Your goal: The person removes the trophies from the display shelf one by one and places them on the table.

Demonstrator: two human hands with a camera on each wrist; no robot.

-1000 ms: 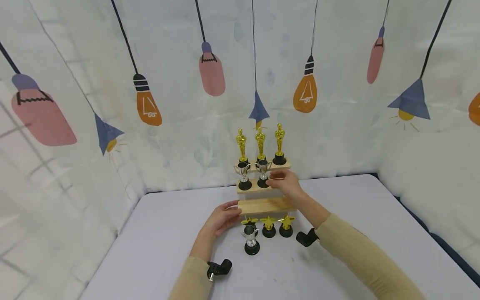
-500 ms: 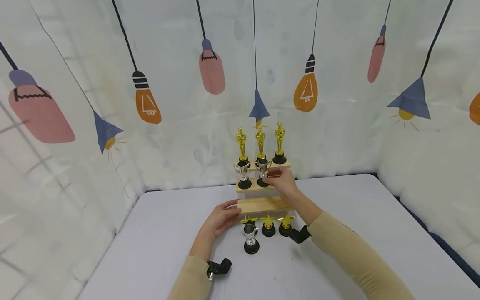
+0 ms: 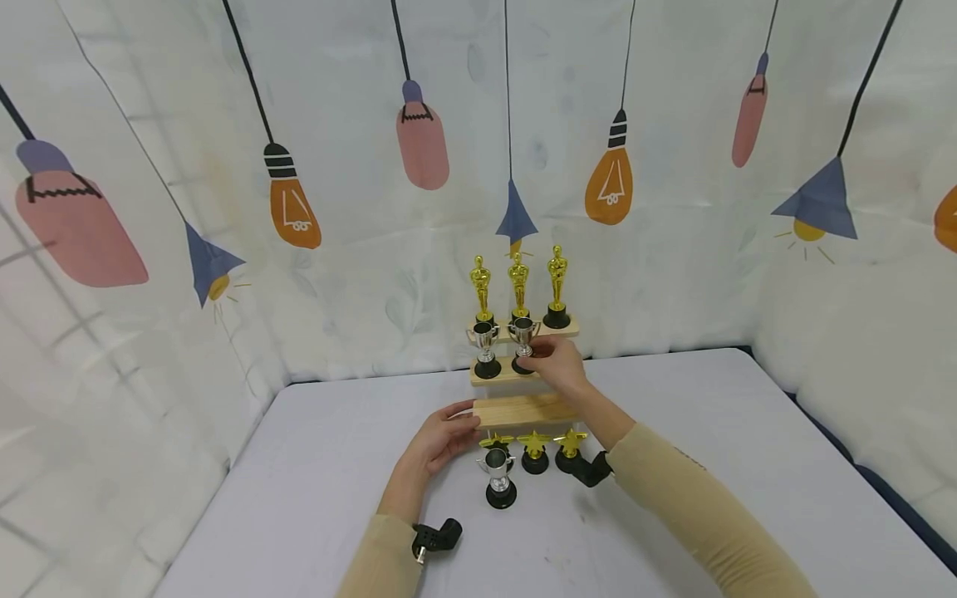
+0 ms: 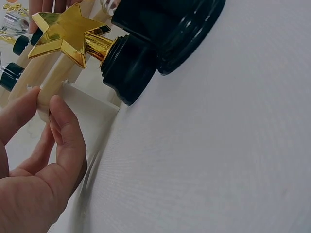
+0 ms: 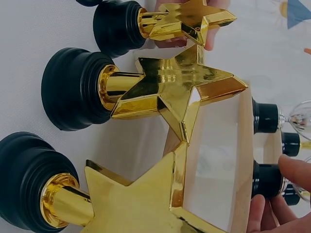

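Observation:
A tiered wooden display stand [image 3: 523, 409] is at the table's back. My left hand [image 3: 444, 436] pinches the left end of its lowest step; the left wrist view shows thumb and fingers about the wood [image 4: 51, 87]. On the middle step are two silver trophy cups with black bases. My right hand [image 3: 559, 365] pinches the right-hand cup [image 3: 522, 329] low down, near its black base [image 5: 265, 178]. The left-hand cup [image 3: 485, 334] stands beside it, untouched. The lowest step bears nothing.
Three gold statuettes [image 3: 519, 286] stand on the top step. In front of the stand are three gold star trophies [image 3: 534, 447] on the white table [image 3: 336, 465]. Another silver cup [image 3: 499, 477] stands nearest, partly covering the left star. A printed curtain [image 3: 359, 316] hangs behind.
My right hand has moved left and taken hold of the right-hand cup, which has shifted slightly left. The left hand keeps its hold on the stand.

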